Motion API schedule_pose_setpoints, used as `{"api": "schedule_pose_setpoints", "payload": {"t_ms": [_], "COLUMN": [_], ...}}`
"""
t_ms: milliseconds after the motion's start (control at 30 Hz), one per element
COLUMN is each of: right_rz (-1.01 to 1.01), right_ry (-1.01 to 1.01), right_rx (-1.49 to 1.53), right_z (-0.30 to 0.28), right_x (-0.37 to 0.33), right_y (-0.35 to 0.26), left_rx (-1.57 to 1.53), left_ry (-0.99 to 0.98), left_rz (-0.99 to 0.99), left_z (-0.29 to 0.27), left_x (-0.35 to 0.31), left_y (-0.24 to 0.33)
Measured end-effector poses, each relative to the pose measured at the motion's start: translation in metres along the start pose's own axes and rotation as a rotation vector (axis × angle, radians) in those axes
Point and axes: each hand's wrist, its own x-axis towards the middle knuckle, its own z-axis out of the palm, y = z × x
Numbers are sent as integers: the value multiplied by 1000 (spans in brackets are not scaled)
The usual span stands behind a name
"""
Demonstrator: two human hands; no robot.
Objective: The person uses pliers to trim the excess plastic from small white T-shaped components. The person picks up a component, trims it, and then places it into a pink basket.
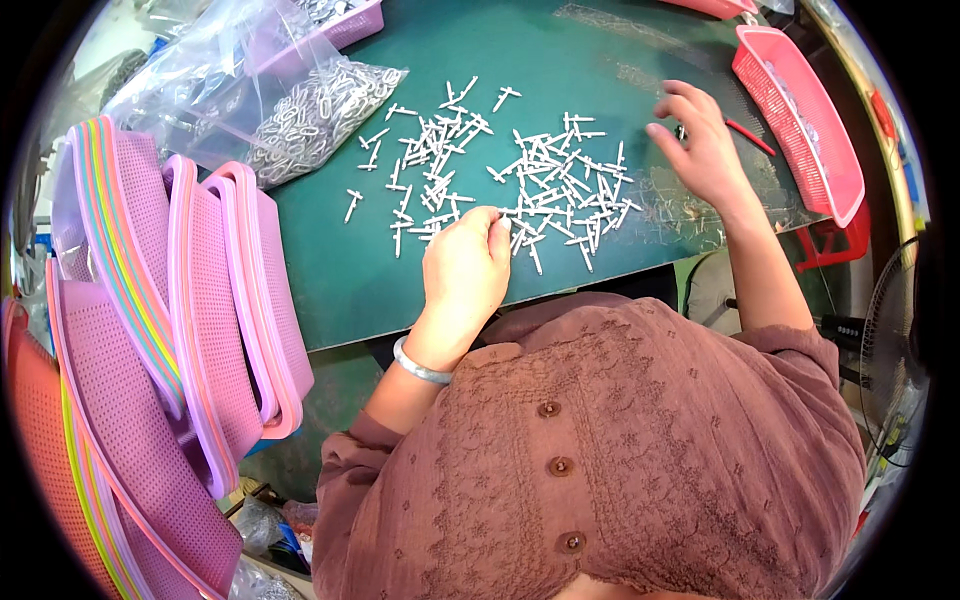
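Observation:
Small white T-shaped pieces (560, 185) lie scattered in two loose heaps on the green tabletop (330, 300). At the near edge of these heaps, my left hand (467, 262) is closed, thumb and fingertips pressed together; what they hold, if anything, is too small to make out. A bracelet circles that wrist. My right hand (700, 150) hovers to the right of the heaps, fingers apart and slightly bent, with nothing visible in them. Partly hidden behind it lies a tool with a red handle (750, 135).
A clear plastic bag (320, 110) of metal clip-like loops lies at the back left. Stacked purple and pink perforated baskets (220, 310) stand along the left. A pink basket (800, 125) sits at the right edge, near a fan (890, 320).

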Motion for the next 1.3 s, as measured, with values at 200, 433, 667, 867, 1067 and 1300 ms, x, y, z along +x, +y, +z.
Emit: {"api": "schedule_pose_setpoints", "payload": {"t_ms": [200,433,667,867,1067,1300], "right_rz": [-238,-387,-402,-1,-76,-77], "right_ry": [-227,-273,-406,-502,-501,-517], "right_rx": [182,236,192,112,-13,-9], "right_z": [36,88,79,62,74,61], "right_x": [51,81,87,87,79,77], "right_y": [-49,-97,-90,-118,-118,-97], "left_rx": [74,-192,-333,-352,-240,-206], "left_ry": [-83,170,335,407,401,418], "left_rz": [-23,115,-26,95,208,228], "left_z": [-6,-14,-35,-28,-28,-29], "left_x": [2,-9,-37,-44,-43,-45], "left_y": [2,-13,-50,-68,-73,-73]}}
